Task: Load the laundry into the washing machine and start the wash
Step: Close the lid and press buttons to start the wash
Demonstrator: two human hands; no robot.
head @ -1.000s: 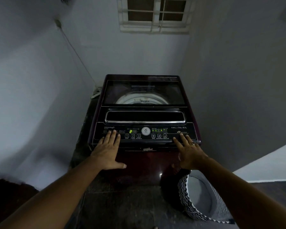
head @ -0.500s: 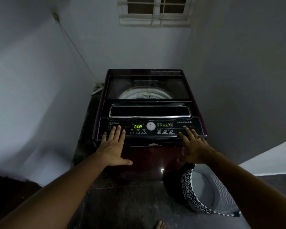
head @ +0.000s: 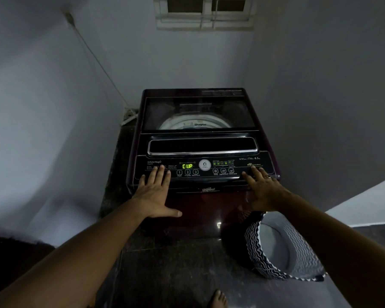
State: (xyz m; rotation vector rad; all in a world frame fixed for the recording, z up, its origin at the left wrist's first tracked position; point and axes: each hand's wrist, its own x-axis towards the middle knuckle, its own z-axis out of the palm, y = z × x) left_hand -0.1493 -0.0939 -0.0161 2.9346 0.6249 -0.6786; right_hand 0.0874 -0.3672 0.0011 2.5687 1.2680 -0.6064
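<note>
In a dim grey corner under a window (head: 203,13), the washing machine (head: 200,138) stands lid shut, display (head: 187,166) reading "CUP". Your left hand (head: 155,192) and right hand (head: 263,190) lie flat, fingers spread, on its control panel (head: 249,167), holding nothing. A laundry basket (head: 276,247) sits by your right arm.

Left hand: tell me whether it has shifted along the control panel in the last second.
No. The left hand lies flat left of the display as before; only the camera shifted.

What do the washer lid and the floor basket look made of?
Washer lid: probably tinted glass or clear plastic, glossy; the drum rim shows through it. Basket: seemingly soft fabric or woven rope, matte with no shine, in a black-and-white zigzag pattern.
</note>
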